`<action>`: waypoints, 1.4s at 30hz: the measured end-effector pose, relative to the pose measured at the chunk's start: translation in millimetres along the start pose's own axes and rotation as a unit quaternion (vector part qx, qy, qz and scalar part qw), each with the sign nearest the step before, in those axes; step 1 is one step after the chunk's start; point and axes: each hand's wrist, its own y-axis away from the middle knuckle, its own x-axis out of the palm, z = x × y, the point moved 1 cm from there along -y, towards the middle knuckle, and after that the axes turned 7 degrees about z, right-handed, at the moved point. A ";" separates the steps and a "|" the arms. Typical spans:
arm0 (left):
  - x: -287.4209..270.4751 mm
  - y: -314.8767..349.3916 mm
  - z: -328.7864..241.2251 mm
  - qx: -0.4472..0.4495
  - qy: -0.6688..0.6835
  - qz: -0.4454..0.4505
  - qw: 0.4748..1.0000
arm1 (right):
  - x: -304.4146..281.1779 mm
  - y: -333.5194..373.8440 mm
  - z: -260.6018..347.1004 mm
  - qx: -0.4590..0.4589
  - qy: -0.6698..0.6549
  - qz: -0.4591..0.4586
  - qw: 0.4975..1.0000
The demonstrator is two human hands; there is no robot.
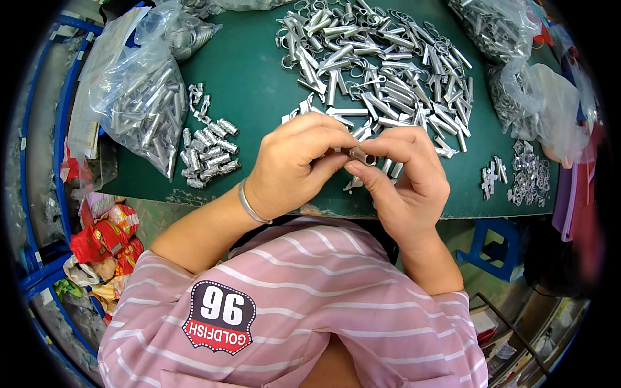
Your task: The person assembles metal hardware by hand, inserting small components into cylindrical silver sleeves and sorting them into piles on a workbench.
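My left hand (294, 161) and my right hand (411, 178) meet near the front edge of the green table (239, 71). Between their fingertips is a short silver metal tube (363, 156), its open end turned toward my right thumb. Both hands are closed in a pinch around it; my left fingers hide part of it. Just beyond them spreads a large heap of silver tube-shaped metal pieces (394, 84) with rings and clips. Left of my left hand lies a small pile of short patterned metal cylinders (210, 152).
A clear plastic bag (145, 110) of metal tubes stands at the left. More bags (511, 90) of metal parts are at the far right. Small metal fittings (530, 173) lie near the right edge. A blue stool (493, 249) is under the table, blue shelving (61, 116) at the left.
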 end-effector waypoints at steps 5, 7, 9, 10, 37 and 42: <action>-1.2 3.9 -3.3 0.026 0.012 -0.036 0.999 | 3.6 1.6 2.1 0.021 -0.022 -0.045 0.999; -0.9 4.0 -2.4 0.037 0.026 -0.045 0.998 | 0.0 4.4 -1.7 0.027 0.005 -0.017 0.999; -0.6 4.9 -4.2 0.030 0.041 -0.043 0.998 | -0.9 8.6 -5.2 0.009 0.004 -0.013 1.000; -0.4 5.4 -4.9 0.027 0.048 -0.042 0.998 | -1.1 10.1 -5.7 0.000 0.004 -0.011 1.000; -0.3 8.3 -3.6 -0.127 0.201 -0.001 0.971 | 4.2 18.7 -14.6 0.034 -0.040 0.032 0.998; -6.5 7.5 -6.6 0.029 0.022 0.003 0.999 | 5.4 14.3 -11.4 0.020 0.014 0.039 0.999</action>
